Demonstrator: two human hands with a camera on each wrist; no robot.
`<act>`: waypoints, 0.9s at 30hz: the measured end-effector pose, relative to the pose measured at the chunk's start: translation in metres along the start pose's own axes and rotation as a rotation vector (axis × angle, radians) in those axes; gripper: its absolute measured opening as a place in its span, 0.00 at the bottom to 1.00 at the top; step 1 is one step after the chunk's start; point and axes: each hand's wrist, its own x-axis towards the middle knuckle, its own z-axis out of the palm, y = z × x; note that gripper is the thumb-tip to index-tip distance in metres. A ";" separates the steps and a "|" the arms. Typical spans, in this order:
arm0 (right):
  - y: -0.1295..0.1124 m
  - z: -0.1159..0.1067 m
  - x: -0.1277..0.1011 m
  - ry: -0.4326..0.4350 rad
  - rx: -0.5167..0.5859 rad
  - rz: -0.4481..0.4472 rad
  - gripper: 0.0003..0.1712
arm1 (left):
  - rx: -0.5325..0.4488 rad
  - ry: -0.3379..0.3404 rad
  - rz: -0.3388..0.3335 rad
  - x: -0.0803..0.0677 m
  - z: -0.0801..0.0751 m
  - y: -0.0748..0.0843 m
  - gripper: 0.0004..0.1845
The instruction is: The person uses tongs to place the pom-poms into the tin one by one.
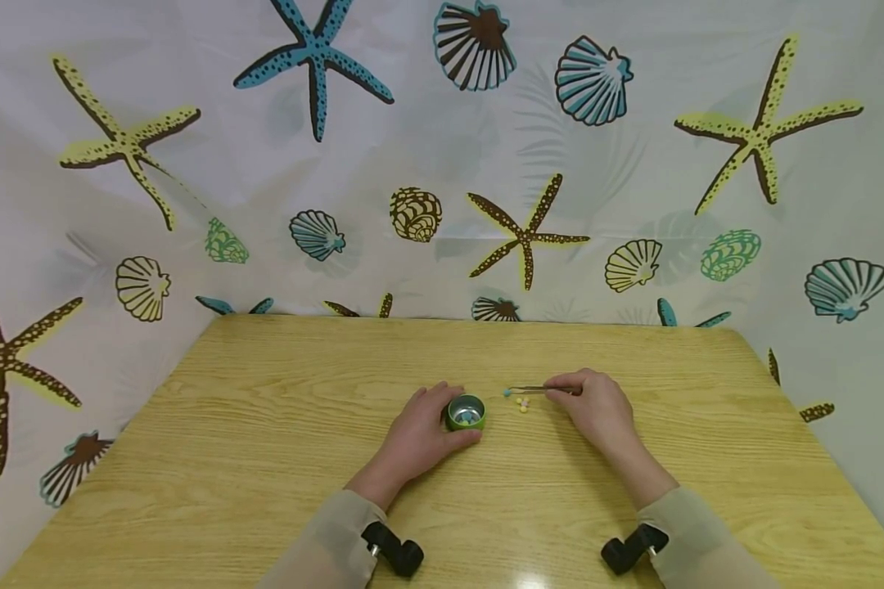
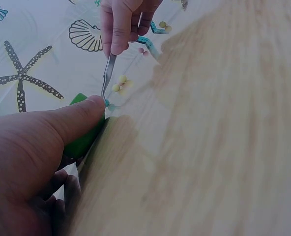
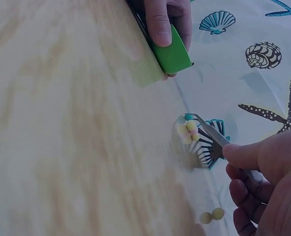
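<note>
My left hand (image 1: pixel 426 433) grips a small round green cup (image 1: pixel 475 425), thumb on the near side and fingers around the far side. Inside the cup's silvery interior lie small blue and yellow beads. In my right hand (image 1: pixel 598 407) I hold slim metal tweezers (image 1: pixel 534 388) pointing left toward the cup. A small blue bead (image 3: pixel 188 117) sits at their bent tips, just above the tabletop. Right by the tips is a little cluster of yellow and pink beads (image 1: pixel 523 404). Two more yellow beads (image 3: pixel 212 215) appear below my right fingers in the right wrist view.
The wood-grain table (image 1: pixel 280 474) stretches out on both sides of my hands. Behind it and along the sides hangs a white cloth (image 1: pixel 383 147) printed with starfish and shells. Black camera mounts (image 1: pixel 394 550) are fixed at both sleeves.
</note>
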 end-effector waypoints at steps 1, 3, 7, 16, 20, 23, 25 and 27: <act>0.000 0.000 0.000 0.000 -0.003 -0.001 0.08 | -0.001 0.000 0.000 0.000 0.000 0.000 0.40; 0.000 -0.001 -0.001 0.001 -0.009 -0.004 0.08 | -0.004 0.000 -0.001 0.000 0.000 0.000 0.40; 0.000 -0.001 -0.002 0.004 -0.022 -0.011 0.08 | -0.004 0.000 -0.001 0.000 0.000 0.000 0.40; -0.001 0.000 -0.002 0.026 -0.030 0.006 0.09 | 0.002 0.001 0.006 0.000 -0.001 0.001 0.40; -0.002 0.000 -0.002 0.032 -0.009 0.016 0.09 | 0.000 0.000 0.001 -0.001 -0.001 0.002 0.40; -0.003 0.000 -0.002 0.034 0.015 0.016 0.10 | -0.001 0.002 0.002 -0.001 -0.001 0.002 0.40; -0.004 0.000 -0.003 0.033 0.032 0.013 0.10 | -0.001 0.003 0.005 -0.001 -0.001 0.001 0.40; -0.005 0.000 -0.002 0.034 0.050 0.005 0.11 | -0.001 0.004 0.007 -0.001 -0.001 0.001 0.40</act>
